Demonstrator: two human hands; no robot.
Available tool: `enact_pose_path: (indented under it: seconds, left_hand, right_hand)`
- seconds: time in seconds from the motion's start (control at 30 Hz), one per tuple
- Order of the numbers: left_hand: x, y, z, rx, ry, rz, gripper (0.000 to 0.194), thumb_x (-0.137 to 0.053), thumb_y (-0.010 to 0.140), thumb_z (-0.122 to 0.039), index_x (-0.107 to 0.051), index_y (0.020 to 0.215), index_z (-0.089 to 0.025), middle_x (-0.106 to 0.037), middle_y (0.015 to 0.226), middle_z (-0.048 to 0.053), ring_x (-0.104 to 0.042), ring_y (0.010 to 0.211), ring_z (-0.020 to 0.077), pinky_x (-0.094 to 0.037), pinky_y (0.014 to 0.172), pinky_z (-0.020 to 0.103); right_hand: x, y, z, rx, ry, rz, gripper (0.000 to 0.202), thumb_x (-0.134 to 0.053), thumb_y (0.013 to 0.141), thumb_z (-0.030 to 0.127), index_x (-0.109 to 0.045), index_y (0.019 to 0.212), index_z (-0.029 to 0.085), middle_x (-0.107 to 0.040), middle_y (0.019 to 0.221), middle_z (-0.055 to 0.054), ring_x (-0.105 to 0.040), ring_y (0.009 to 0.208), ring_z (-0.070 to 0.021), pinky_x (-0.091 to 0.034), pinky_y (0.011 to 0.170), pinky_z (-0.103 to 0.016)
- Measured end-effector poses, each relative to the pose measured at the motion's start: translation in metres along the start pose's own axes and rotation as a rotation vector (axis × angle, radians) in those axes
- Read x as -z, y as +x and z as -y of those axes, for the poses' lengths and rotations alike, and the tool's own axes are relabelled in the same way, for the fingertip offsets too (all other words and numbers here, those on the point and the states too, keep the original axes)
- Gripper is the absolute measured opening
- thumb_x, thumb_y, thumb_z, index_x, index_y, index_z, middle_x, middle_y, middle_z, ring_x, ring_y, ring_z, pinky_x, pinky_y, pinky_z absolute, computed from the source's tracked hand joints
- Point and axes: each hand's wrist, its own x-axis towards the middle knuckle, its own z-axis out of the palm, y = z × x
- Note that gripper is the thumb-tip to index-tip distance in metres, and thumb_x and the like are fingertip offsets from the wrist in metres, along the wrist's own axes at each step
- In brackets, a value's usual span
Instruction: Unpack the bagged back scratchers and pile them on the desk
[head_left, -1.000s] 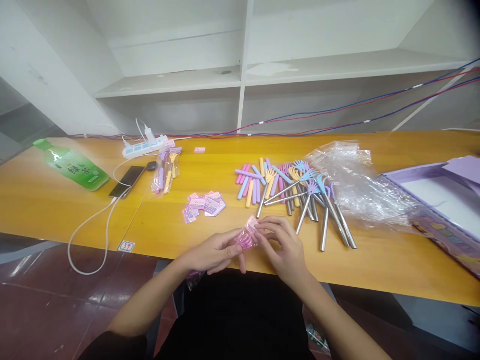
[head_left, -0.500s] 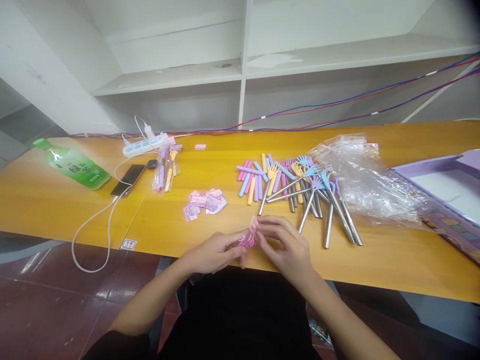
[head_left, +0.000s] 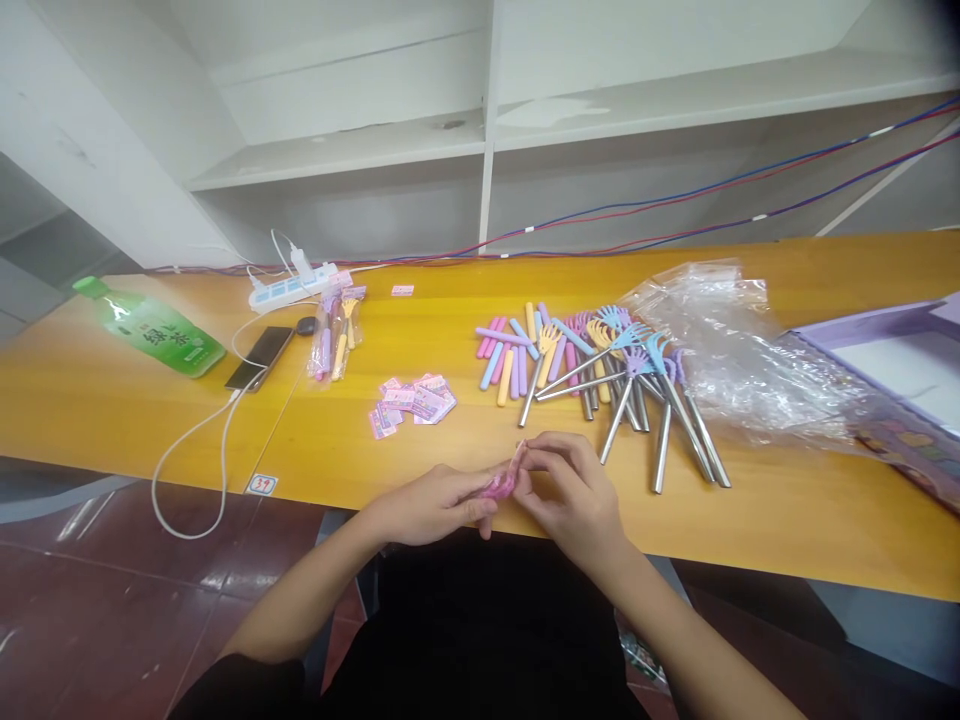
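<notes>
Near the table's front edge, my left hand [head_left: 439, 505] is closed round a pink claw-headed piece [head_left: 498, 487], most of it hidden by the fingers. Beside it, my right hand [head_left: 574, 490] pinches a small pink card [head_left: 517, 457] at the top of that piece. Loose pink cards [head_left: 412, 400] lie in a pile beyond my left hand. Past my right hand are claw heads on metal rods [head_left: 664, 445] and several coloured handles [head_left: 505, 378]. Two packed pieces [head_left: 334, 338] rest at the left.
Clear plastic bags [head_left: 742, 370] lie at the right beside a purple box [head_left: 862, 330]. At the left are a green bottle [head_left: 154, 330], a phone [head_left: 259, 358] with a white cable and a power strip [head_left: 292, 288]. Shelves [head_left: 337, 150] stand behind the table.
The pink card between my right fingers has turned more edge-on, and my right fingers have shifted slightly. My left hand keeps its hold. The view has moved a little.
</notes>
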Motion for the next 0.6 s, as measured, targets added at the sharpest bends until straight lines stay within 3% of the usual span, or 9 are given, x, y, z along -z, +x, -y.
enact_pose_path:
  seconds: [0.17, 0.27, 0.47, 0.53, 0.6]
  left_hand:
    - [0.0008, -0.0001, 0.0011, -0.013, 0.022, 0.045, 0.049, -0.042, 0.114, -0.048, -0.053, 0.156, -0.026, -0.079, 0.101, 0.003, -0.072, 0.094, 0.0171, -0.049, 0.093, 0.027]
    - [0.0007, -0.0007, 0.0016, -0.034, -0.033, 0.016, 0.049, -0.04, 0.115, -0.051, -0.057, 0.151, -0.023, -0.078, 0.1, 0.004, -0.07, 0.092, 0.0163, -0.048, 0.091, 0.026]
    - [0.0022, -0.0029, -0.0014, 0.04, -0.161, -0.035, 0.055, -0.037, 0.113, -0.059, -0.067, 0.133, -0.018, -0.077, 0.092, 0.004, -0.06, 0.066, 0.0117, -0.048, 0.074, 0.024]
    - [0.002, -0.0027, -0.0007, 0.03, -0.149, -0.039, 0.054, -0.036, 0.114, -0.059, -0.069, 0.127, -0.017, -0.077, 0.093, 0.004, -0.062, 0.071, 0.0123, -0.049, 0.077, 0.024]
    - [0.0011, -0.0017, 0.0016, -0.01, -0.118, -0.038, 0.052, -0.036, 0.114, -0.056, -0.067, 0.133, -0.018, -0.078, 0.096, 0.004, -0.067, 0.08, 0.0141, -0.049, 0.084, 0.025]
  right_hand:
    - [0.0006, -0.002, 0.0006, 0.04, -0.01, -0.02, 0.028, -0.072, 0.089, 0.004, -0.065, 0.109, 0.022, -0.062, 0.109, -0.01, -0.07, 0.097, -0.0219, -0.065, 0.079, -0.036]
    - [0.0031, -0.0003, 0.0005, 0.014, 0.063, 0.015, 0.026, -0.072, 0.09, 0.005, -0.065, 0.109, 0.022, -0.064, 0.112, -0.011, -0.069, 0.103, -0.0239, -0.064, 0.087, -0.04]
    - [0.0076, 0.0038, -0.0029, -0.076, 0.209, 0.104, 0.034, -0.07, 0.097, 0.006, -0.069, 0.125, 0.025, -0.07, 0.123, -0.011, -0.071, 0.115, -0.0246, -0.063, 0.1, -0.043]
    - [0.0067, 0.0035, -0.003, -0.05, 0.213, 0.083, 0.037, -0.069, 0.096, 0.003, -0.07, 0.126, 0.025, -0.072, 0.125, -0.011, -0.071, 0.117, -0.0247, -0.063, 0.101, -0.044]
    - [0.0053, 0.003, -0.0021, -0.025, 0.214, 0.053, 0.04, -0.069, 0.095, 0.0, -0.07, 0.127, 0.024, -0.072, 0.125, -0.012, -0.072, 0.118, -0.0251, -0.063, 0.102, -0.045]
